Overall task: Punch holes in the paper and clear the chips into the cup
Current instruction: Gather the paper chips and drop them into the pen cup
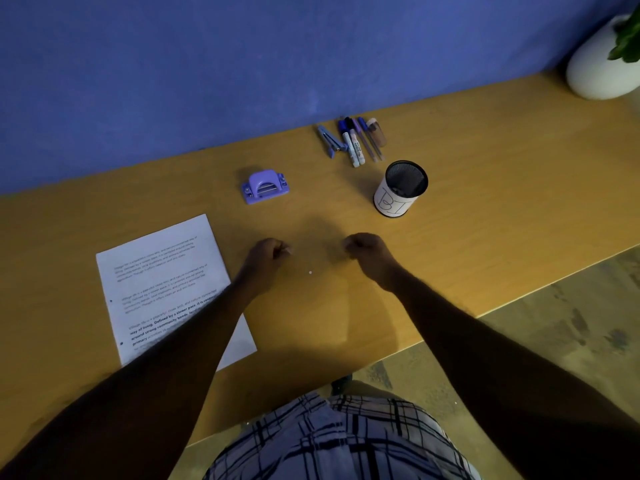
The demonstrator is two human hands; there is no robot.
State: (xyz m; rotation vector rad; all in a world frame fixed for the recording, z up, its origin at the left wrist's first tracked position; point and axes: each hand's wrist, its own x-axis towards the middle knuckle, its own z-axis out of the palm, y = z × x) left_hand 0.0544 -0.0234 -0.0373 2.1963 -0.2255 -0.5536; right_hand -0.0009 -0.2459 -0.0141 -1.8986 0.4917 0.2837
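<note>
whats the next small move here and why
Probably pinch up the white chip lying on the table between the left hand and right hand and carry it to the cup: the paper already shows two holes, and the punch sits aside.

Tabletop (485, 202) smooth wood-look laminate, punch (265, 187) glossy plastic, cup (401, 188) black metal mesh, paper (166, 282) matt.

markers+pens (360, 143) | stapler (330, 140) just left | vase (602, 60) w/ plant (628, 36) far rt
</note>
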